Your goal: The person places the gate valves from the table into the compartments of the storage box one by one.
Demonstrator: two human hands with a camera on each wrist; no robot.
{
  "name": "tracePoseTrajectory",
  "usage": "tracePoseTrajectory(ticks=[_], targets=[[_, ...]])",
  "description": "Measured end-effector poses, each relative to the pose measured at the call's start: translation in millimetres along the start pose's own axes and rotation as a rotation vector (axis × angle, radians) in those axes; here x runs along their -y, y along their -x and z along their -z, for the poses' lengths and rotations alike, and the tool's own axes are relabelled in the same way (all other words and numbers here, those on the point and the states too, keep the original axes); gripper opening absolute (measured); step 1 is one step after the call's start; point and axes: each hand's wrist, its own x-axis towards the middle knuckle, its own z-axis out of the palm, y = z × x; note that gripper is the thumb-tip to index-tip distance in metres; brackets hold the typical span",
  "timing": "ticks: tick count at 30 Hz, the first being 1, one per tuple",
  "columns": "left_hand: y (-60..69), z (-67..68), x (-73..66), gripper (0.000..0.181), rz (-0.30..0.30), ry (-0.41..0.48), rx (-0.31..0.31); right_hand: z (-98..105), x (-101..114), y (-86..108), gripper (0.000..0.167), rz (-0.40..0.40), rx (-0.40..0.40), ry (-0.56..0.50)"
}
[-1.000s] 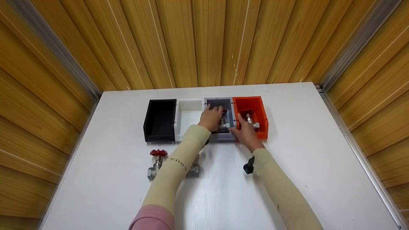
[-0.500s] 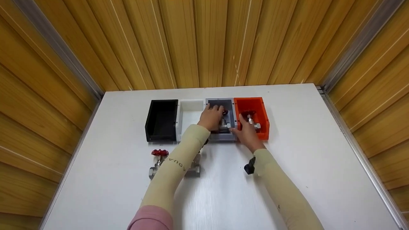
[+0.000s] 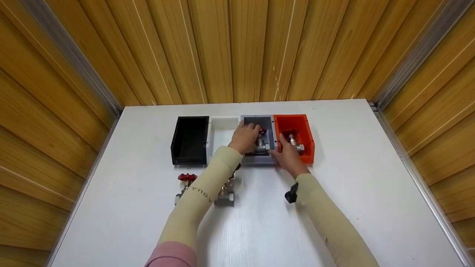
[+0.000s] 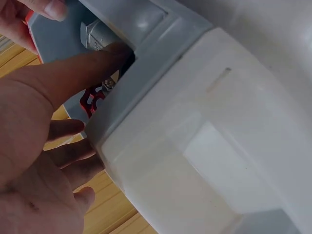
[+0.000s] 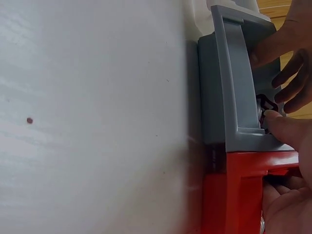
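Note:
Inside the grey bin (image 3: 258,160) lies a metal valve with a red handwheel (image 3: 261,147). My left hand (image 3: 244,138) reaches over the bin's left wall, thumb inside by the valve body and bent fingers near the handwheel; whether it grips the valve or only rests there, I cannot tell. My right hand (image 3: 288,155) straddles the walls between the grey and orange bins. Its thumb (image 5: 282,127) is in the grey bin near the valve, its fingers in the orange bin (image 3: 311,148), pinching the walls. A similar valve (image 3: 299,147) lies in the orange bin.
A white bin (image 3: 224,131) and a black bin (image 3: 190,141) stand left of the grey one, all in a row. Two more valves lie in front on the white table (image 3: 126,207), one valve (image 3: 187,178) and another valve (image 3: 225,198), partly behind the left sleeve.
The whole view has shifted slightly right and down. Both hands keep nearly the same place at the bins, and a little more of the grey bin's valve shows.

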Motion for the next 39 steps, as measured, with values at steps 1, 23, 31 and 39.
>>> tracePoseTrajectory(ticks=[1,23,31,39], targets=[[1.1,0.4,0.4,0.069,0.002,0.007,-0.004,0,0,0.2,0.090,0.000,-0.001,0.001],[27.1,0.2,16.0,0.066,-0.002,0.089,-0.122,-1,16,4.6,0.093,0.069,-0.086,-0.012],[38.4,1.1,22.2,0.076,0.005,0.113,-0.127,-3,24,6.1,0.088,0.130,-0.141,-0.015],[48.3,-0.9,25.5,0.083,0.024,0.147,-0.119,-8,35,11.0,0.086,0.232,-0.178,-0.073]])
